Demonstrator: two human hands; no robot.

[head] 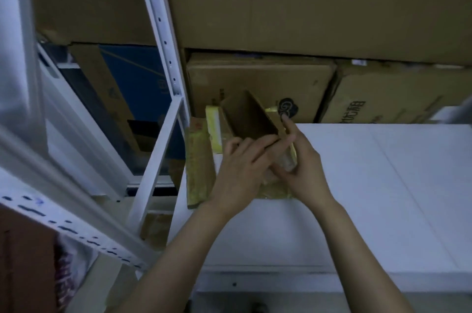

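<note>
White worktop (357, 185) at lower right carries a small yellow-taped brown cardboard box (247, 115), flap up. Left hand (238, 177) and right hand (304, 167) pinch it; its inside is hidden.

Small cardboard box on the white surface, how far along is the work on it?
Done: the box is open, its brown flap upright, the yellow-taped left flap folded out. In hand: the left hand grips the brown flap's lower edge; the right hand curls round the taped right edge. Left: the inside, hidden by both hands, cannot be judged.
</note>
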